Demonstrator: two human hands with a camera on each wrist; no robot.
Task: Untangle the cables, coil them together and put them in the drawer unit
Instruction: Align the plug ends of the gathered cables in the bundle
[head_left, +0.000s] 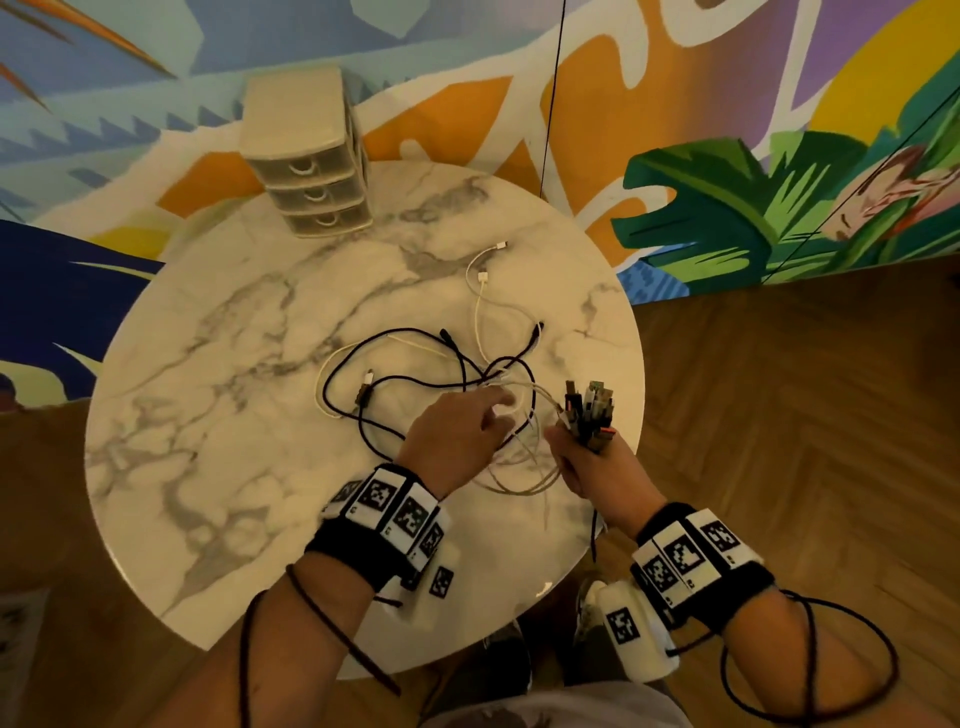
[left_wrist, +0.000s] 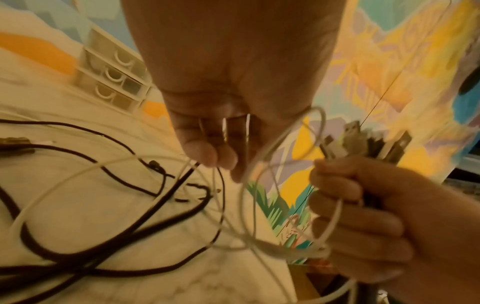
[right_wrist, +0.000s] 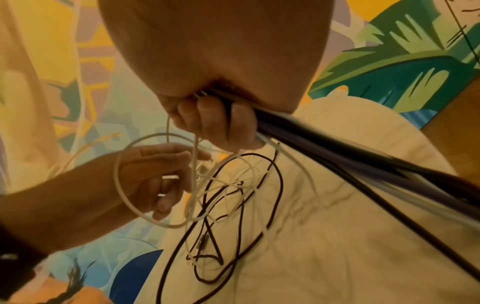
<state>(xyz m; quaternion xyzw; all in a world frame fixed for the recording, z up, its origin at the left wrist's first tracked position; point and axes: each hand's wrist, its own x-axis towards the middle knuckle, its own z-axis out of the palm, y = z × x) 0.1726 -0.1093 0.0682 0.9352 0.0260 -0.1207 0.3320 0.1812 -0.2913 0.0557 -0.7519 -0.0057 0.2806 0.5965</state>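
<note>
Black cables (head_left: 332, 374) and white cables (head_left: 479, 312) lie tangled on the round marble table (head_left: 218, 395). My right hand (head_left: 576, 452) is near the table's right edge and grips a bundle of cable plug ends (head_left: 589, 410) that stick up from the fist. Their cords (right_wrist: 363, 160) trail out under the palm. My left hand (head_left: 493, 415) reaches into the tangle just left of the right hand. Its fingers (left_wrist: 215, 148) curl round thin white cable loops (right_wrist: 122, 185). The beige three-drawer unit (head_left: 306, 171) stands at the table's far edge, drawers closed.
A painted mural wall (head_left: 727, 197) rises behind the table, and wood floor (head_left: 779, 415) lies to the right. A thin black cord (head_left: 550, 104) hangs at the back. One black cable (head_left: 595, 535) drops over the table's near right edge.
</note>
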